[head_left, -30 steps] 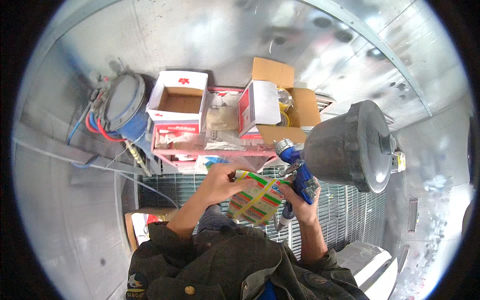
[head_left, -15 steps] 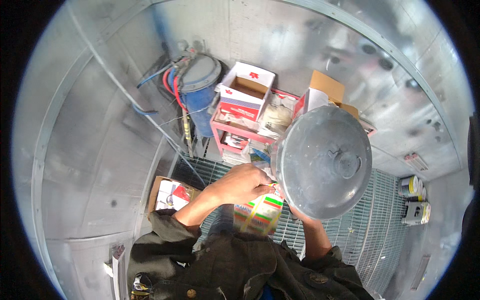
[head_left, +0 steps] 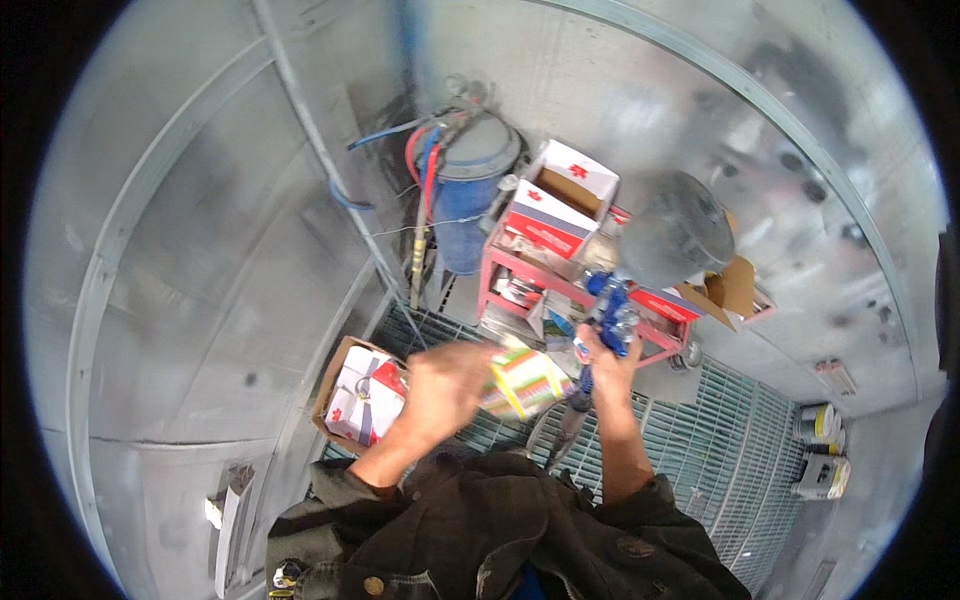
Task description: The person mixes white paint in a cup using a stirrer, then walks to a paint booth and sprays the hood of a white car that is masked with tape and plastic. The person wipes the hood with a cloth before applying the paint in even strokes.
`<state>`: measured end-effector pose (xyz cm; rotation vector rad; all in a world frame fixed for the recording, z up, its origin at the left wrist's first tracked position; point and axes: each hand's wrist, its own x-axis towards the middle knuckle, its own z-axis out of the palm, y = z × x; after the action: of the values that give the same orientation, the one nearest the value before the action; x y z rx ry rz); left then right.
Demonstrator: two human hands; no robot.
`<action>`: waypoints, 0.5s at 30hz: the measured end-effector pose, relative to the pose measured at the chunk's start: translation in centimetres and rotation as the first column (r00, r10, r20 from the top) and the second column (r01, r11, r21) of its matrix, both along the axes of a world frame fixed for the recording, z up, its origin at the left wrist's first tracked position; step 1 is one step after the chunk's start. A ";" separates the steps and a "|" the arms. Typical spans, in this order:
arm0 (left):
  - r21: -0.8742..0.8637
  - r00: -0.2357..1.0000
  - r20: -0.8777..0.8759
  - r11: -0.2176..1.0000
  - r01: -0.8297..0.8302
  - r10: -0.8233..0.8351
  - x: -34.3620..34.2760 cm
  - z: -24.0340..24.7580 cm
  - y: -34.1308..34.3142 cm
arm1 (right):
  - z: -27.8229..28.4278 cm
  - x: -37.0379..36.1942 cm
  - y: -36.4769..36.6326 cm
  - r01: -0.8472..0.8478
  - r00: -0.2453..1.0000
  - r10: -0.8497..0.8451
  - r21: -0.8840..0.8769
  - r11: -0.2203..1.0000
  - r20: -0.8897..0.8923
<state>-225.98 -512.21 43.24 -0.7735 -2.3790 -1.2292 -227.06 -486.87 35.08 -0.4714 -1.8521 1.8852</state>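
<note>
My right hand (head_left: 607, 360) is wrapped round the handle of a spray gun (head_left: 612, 312) with blue and silver metal parts. On top of it sits a tilted, round, cloudy grey cup (head_left: 672, 232). A dark hose (head_left: 568, 432) runs down from the handle toward the floor. My left hand (head_left: 450, 388), smeared by motion, grips a colourful checked wrapper or cloth (head_left: 522, 384) in green, orange and yellow; its exact kind is unclear. The wrapper hangs left of the gun, in front of my body.
A red cart (head_left: 490, 280) carries a white-and-red open box (head_left: 570, 195) and a brown-flapped box (head_left: 735, 288). Behind it stands a blue drum (head_left: 462, 220) with hoses. Another carton (head_left: 365, 398) lies at left. Cans (head_left: 818, 425) stand at far right on the grated floor (head_left: 700, 440).
The spray gun has swung away from me, so its handle now shows below the cup. My left hand and the wrapper have moved left, away from the cup. The view has shifted.
</note>
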 end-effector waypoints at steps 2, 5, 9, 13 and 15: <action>0.125 0.923 0.120 0.917 -0.379 0.365 0.1 -0.1 -6.0 | -1.1 -0.7 -0.3 0.051 0.998 -0.056 -0.189 0.981 -0.023; -0.028 0.704 0.108 0.710 -0.704 0.702 1.3 -3.6 -16.6 | -1.0 -1.6 -1.3 -0.044 0.996 0.058 -0.201 0.979 0.065; -0.108 0.505 0.276 0.549 -0.829 0.818 6.7 -7.4 -24.9 | -3.4 -2.6 -6.0 -0.205 0.967 0.217 -0.094 0.974 0.136; -0.096 0.419 0.486 0.524 -0.846 0.767 11.0 -11.0 -27.2 | -5.5 -3.6 -15.2 -0.514 0.850 0.517 -0.051 0.856 0.101; -0.056 0.413 0.552 0.527 -0.848 0.724 12.4 -11.8 -27.2 | -6.9 -4.6 -19.6 -0.682 0.731 0.668 0.175 0.710 0.141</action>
<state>-213.61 -539.45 31.47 0.8712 -2.3550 -1.2814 -231.70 -506.49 28.19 0.2880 -2.4741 2.0580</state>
